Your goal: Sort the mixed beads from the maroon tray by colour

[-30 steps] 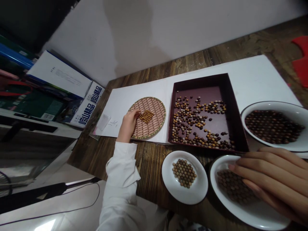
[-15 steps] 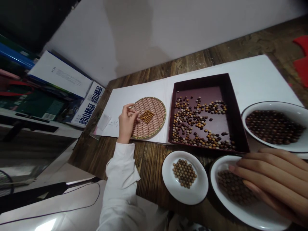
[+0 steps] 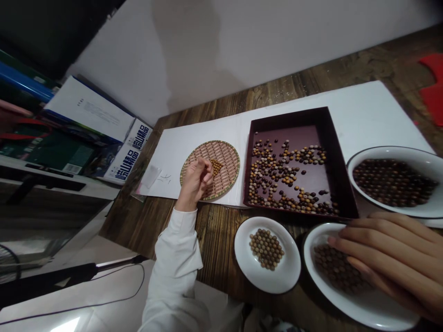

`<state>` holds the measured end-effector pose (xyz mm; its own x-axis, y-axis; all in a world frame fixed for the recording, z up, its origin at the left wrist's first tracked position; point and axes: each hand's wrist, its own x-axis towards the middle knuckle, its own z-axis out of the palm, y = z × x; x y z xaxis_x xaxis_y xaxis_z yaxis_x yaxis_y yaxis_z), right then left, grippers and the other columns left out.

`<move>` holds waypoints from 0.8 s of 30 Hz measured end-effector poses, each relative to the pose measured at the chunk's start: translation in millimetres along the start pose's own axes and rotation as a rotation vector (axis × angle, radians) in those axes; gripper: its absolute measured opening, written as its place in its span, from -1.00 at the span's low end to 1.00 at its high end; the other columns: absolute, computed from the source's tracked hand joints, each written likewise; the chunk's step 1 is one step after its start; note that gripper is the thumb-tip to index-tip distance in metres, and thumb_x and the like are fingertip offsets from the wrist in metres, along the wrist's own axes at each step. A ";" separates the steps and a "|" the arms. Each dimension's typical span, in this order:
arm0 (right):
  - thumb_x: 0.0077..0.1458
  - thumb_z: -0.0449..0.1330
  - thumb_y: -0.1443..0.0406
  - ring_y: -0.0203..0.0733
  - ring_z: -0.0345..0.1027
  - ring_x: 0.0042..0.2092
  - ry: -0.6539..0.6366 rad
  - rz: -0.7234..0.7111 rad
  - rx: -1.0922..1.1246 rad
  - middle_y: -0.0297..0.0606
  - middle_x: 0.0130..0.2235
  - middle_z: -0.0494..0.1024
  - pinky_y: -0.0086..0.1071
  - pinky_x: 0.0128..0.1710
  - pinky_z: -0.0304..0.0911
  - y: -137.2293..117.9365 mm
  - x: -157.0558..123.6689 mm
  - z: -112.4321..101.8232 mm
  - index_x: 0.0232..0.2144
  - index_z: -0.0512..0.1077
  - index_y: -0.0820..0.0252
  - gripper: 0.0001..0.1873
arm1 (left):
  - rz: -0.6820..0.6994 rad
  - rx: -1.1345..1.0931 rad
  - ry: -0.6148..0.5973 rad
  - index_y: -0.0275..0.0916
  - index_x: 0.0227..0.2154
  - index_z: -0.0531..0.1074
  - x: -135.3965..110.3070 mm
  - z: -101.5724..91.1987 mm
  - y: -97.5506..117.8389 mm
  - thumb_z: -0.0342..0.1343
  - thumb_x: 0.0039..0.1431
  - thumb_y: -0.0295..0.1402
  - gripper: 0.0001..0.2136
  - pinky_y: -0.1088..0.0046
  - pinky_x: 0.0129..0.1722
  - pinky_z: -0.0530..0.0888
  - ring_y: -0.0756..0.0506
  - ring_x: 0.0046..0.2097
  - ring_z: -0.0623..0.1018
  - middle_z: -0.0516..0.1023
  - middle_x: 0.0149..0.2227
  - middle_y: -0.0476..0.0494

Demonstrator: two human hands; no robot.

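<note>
The left hand (image 3: 195, 182), in a white sleeve (image 3: 176, 258), is curled with its fingertips (image 3: 208, 167) pinched together over a round woven tray (image 3: 224, 161) with a pink lattice and green-bound rim. Whether a bead sits between those fingers cannot be told. Just past the fingertips, partly hidden by the hand, lies a small patch of tan beads (image 3: 216, 167), apparently the only beads on the tray so far. To the right of that hand stands a shallow maroon box (image 3: 287, 115), its floor strewn with loose mixed beads (image 3: 284, 175) in brown, cream and near-black, which appear still unsorted. The right hand (image 3: 391, 258) lies relaxed and open, gripping nothing visible, its fingers stretched over dark brown beads (image 3: 335, 269) in a white oval bowl (image 3: 332, 304). Just left of that hand sits a small white dish (image 3: 284, 276) of tan-brown beads (image 3: 266, 249). Past the fingers' far side, a white enamel bowl (image 3: 391, 151) holds more dark beads (image 3: 392, 183).
</note>
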<state>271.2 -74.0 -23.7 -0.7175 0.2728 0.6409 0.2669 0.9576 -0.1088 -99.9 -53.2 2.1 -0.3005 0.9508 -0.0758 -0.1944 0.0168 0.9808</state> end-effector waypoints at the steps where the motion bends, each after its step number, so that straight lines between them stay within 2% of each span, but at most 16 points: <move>1: 0.23 0.08 0.43 -0.16 0.43 -0.23 0.000 0.003 0.003 -0.25 -0.27 0.60 -0.16 -0.15 0.28 0.0 -0.2 0.2 -0.16 0.44 0.18 -0.82 | -0.007 0.000 -0.007 -0.28 -0.52 0.29 -1.0 1.1 0.3 0.41 -0.23 0.02 -0.48 0.79 -0.82 0.02 0.22 -0.68 0.19 0.29 -0.57 0.14; 6: 0.24 0.09 0.37 -0.19 0.44 -0.26 -0.019 0.041 -0.034 -0.25 -0.29 0.61 -0.21 -0.18 0.27 3.3 2.3 -4.0 -0.17 0.43 0.17 -0.85 | -0.029 0.043 -0.020 -0.27 -0.49 0.37 -4.5 0.0 -0.2 0.39 -0.12 -0.06 -0.60 0.80 -0.84 0.03 0.19 -0.64 0.22 0.32 -0.54 0.08; 9: 0.24 0.09 0.33 -0.21 0.46 -0.25 -0.062 0.032 -0.114 -0.29 -0.30 0.62 -0.24 -0.18 0.24 5.6 7.2 -11.4 -0.17 0.42 0.15 -0.86 | -0.060 0.091 -0.036 -0.25 -0.45 0.47 -5.5 -2.3 -1.3 0.40 -0.10 -0.14 -0.69 0.80 -0.77 0.22 0.17 -0.58 0.33 0.41 -0.51 0.03; 12: 0.23 0.10 0.35 -0.22 0.48 -0.27 -0.006 0.119 -0.167 -0.33 -0.34 0.63 -0.22 -0.14 0.18 5.3 12.6 -18.5 -0.21 0.42 0.12 -0.89 | -0.058 0.133 -0.085 -0.22 -0.36 0.57 -7.5 -1.9 -2.8 0.44 -0.17 -0.23 -0.70 0.73 -0.64 0.42 0.13 -0.52 0.43 0.51 -0.45 -0.02; 15: 0.23 0.11 0.39 -0.24 0.46 -0.29 0.053 0.198 -0.161 -0.31 -0.36 0.62 -0.19 -0.12 0.14 3.3 15.6 -20.8 -0.23 0.42 0.15 -0.89 | -0.028 0.190 -0.183 -0.21 -0.33 0.61 -16.3 5.2 -2.9 0.41 -0.11 -0.26 -0.75 0.63 -0.57 0.50 0.11 -0.55 0.46 0.56 -0.44 -0.03; 17: 0.21 0.15 0.39 -0.23 0.44 -0.27 0.055 0.189 -0.131 -0.29 -0.35 0.61 -0.19 -0.11 0.14 1.2 15.5 -18.4 -0.20 0.42 0.18 -0.89 | 0.001 0.271 -0.240 -0.17 -0.24 0.61 -28.2 15.0 -1.3 0.35 -0.01 -0.33 -0.78 0.56 -0.51 0.55 0.08 -0.52 0.51 0.61 -0.36 -0.05; 20: 0.18 0.20 0.41 -0.23 0.40 -0.21 0.082 0.165 -0.040 -0.29 -0.32 0.59 -0.19 -0.06 0.13 -4.3 14.0 -10.8 -0.15 0.42 0.21 -0.83 | 0.043 0.396 -0.351 -0.07 -0.12 0.57 -52.8 35.3 2.1 0.30 0.07 -0.41 -0.71 0.49 -0.42 0.59 0.01 -0.45 0.58 0.64 -0.32 -0.05; 22: 0.23 0.14 0.42 -0.24 0.38 -0.17 0.070 0.131 0.048 -0.30 -0.29 0.59 -0.20 -0.03 0.11 -9.8 14.0 -5.7 -0.10 0.42 0.23 -0.81 | 0.084 0.453 -0.481 -0.01 -0.08 0.55 -69.2 49.8 2.9 0.29 0.09 -0.46 -0.67 0.45 -0.31 0.61 -0.05 -0.32 0.63 0.65 -0.32 -0.05; 24: 0.30 0.03 0.40 -0.25 0.37 -0.17 0.042 0.095 0.117 -0.30 -0.29 0.58 -0.22 -0.03 0.11 -15.9 15.9 -2.3 -0.10 0.42 0.23 -0.79 | 0.185 0.506 -0.652 0.05 0.00 0.49 -82.8 63.0 0.9 0.24 0.14 -0.50 -0.61 0.42 -0.22 0.60 -0.05 -0.27 0.63 0.66 -0.28 -0.04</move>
<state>257.0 -85.0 -10.0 -0.6641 0.3613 0.6546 0.2541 0.9325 -0.2568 -16.4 -112.4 20.6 0.3429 0.9374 0.0607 0.2928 -0.1681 0.9413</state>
